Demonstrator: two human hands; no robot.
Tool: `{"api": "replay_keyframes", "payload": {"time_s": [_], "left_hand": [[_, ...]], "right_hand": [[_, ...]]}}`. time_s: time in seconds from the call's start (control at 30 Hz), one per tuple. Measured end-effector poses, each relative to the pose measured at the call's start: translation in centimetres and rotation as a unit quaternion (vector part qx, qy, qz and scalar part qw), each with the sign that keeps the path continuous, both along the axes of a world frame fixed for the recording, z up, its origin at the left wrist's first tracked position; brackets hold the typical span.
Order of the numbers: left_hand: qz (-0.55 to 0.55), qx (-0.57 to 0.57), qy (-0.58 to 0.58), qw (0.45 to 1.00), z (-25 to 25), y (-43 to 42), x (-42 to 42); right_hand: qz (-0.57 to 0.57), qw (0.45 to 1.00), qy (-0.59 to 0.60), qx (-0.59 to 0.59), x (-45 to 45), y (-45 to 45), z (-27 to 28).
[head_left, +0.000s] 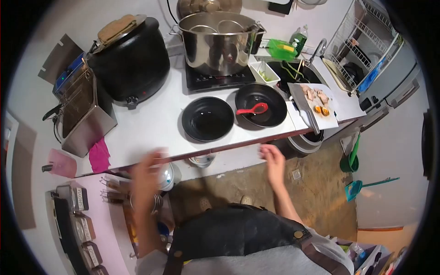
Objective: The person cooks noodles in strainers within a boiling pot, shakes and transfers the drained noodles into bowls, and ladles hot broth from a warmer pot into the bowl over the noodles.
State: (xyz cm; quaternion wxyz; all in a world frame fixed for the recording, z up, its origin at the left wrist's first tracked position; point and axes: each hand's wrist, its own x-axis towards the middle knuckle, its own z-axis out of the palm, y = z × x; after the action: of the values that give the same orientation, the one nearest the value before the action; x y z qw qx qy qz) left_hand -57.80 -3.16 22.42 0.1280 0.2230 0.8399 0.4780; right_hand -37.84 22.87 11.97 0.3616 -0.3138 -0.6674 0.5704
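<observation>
My left hand (149,172) is blurred by motion in front of the counter's front edge. Its fingers look loosely stretched, and nothing shows in them. My right hand (273,160) hovers just off the same edge, fingers loosely bent and apart, with no object in it. Nearest to it on the counter is a black pan (271,112) with a red spoon (253,109) lying in it. To the left of that sits a black bowl-shaped pan (207,119) with a shiny wet-looking bottom. Neither hand touches the pans.
A steel pot (220,46) stands on a black induction cooker (215,80). At right, a cutting board (327,120) bears meat pieces, halved egg and a knife (305,110). A large black cooker (130,64), a steel fryer (89,110) and a pink cloth (99,156) are at left.
</observation>
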Motion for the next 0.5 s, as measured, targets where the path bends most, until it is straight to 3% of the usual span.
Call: {"api": "replay_keyframes", "payload": {"time_s": [0.03,0.07,0.13,0.2,0.27,0.3,0.33,0.37,0.4,0.43,0.47,0.5], "left_hand": [[-0.172,0.107,0.033,0.979,-3.0,3.0,2.8],[-0.259,0.105,-0.062,0.958,-1.3,6.0,7.4],[-0.345,0.212,0.006,0.914,-5.5,12.3,13.2],[-0.317,0.199,0.03,0.927,-4.3,15.3,14.3],[-0.24,0.242,0.049,0.939,-2.8,18.2,14.4],[-0.198,0.253,0.068,0.944,-1.6,18.9,14.4],[-0.163,0.251,0.111,0.948,-1.7,19.5,13.6],[-0.125,0.246,0.152,0.949,-1.9,20.0,12.8],[-0.074,0.154,0.209,0.963,-1.3,19.9,12.1],[-0.123,0.212,0.088,0.966,0.5,18.5,11.7],[-0.212,0.325,-0.008,0.922,0.8,16.1,10.5],[-0.337,0.384,0.045,0.859,3.2,13.0,11.7]], "right_hand": [[0.077,0.996,0.03,-0.03,-1.1,-1.3,1.0],[0.131,0.988,0.063,-0.055,-2.0,-2.0,1.4],[0.176,0.948,0.18,-0.194,-3.8,-4.2,1.7],[0.213,0.918,0.245,-0.228,-3.1,-3.4,3.5],[0.266,0.94,0.184,-0.114,-0.6,-3.2,6.0],[0.3,0.931,0.134,-0.156,0.8,-3.3,5.5],[0.34,0.908,0.162,-0.181,1.3,-3.2,6.0],[0.369,0.904,0.152,-0.15,2.2,-2.9,5.9],[0.4,0.898,0.143,-0.118,2.9,-2.7,5.8],[0.432,0.894,0.115,-0.026,3.5,-2.1,5.5],[0.459,0.882,0.086,0.063,4.4,-1.5,5.0],[0.482,0.861,0.058,0.152,5.2,-0.8,4.4]]}}
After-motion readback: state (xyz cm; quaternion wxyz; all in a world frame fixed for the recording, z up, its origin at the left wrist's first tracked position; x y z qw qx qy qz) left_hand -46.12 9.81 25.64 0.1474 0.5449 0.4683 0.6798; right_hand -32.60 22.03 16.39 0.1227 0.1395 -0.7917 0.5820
